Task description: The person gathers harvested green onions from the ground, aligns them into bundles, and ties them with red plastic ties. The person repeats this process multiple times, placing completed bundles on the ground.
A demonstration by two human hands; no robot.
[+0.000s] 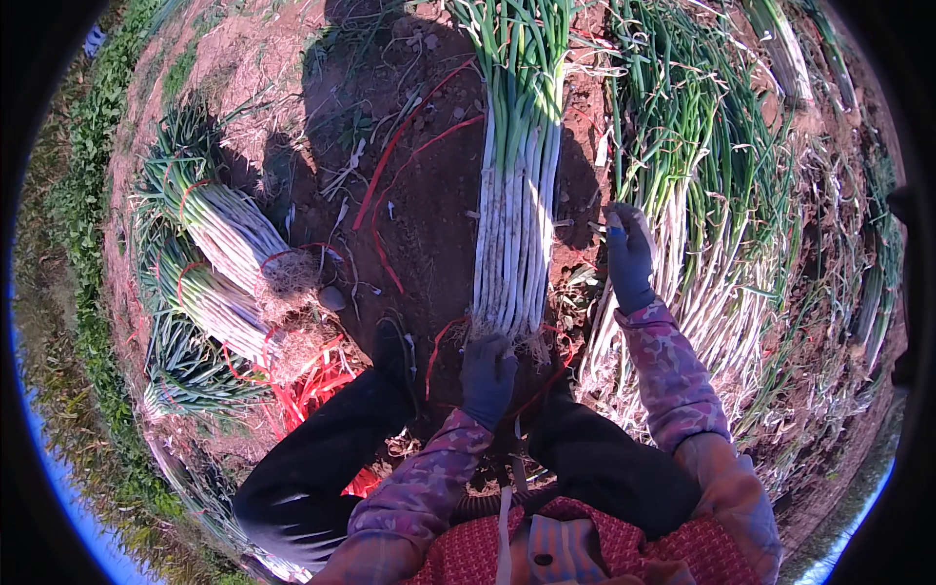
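In front of me a thick sheaf of green onions (pixel 515 219) lies on the soil, leaves pointing away and roots towards me. My left hand (pixel 488 376), in a grey glove, rests against its root end; whether the fingers grip any roots is hidden. A red plastic tie (pixel 436 355) shows at both sides of the roots. To the right, my gloved right hand (pixel 630 252) is raised with bent fingers between the sheaf and a large heap of loose green onions (pixel 702 241). I cannot tell whether it holds anything.
Tied onion bundles (pixel 227 227) lie at the left, above a tangle of red plastic strips (pixel 311 391). Longer red strips (pixel 395 157) lie on the bare soil (pixel 431 241). More bundles (pixel 786 58) lie at the far right. Low green plants (pixel 88 197) border the left side.
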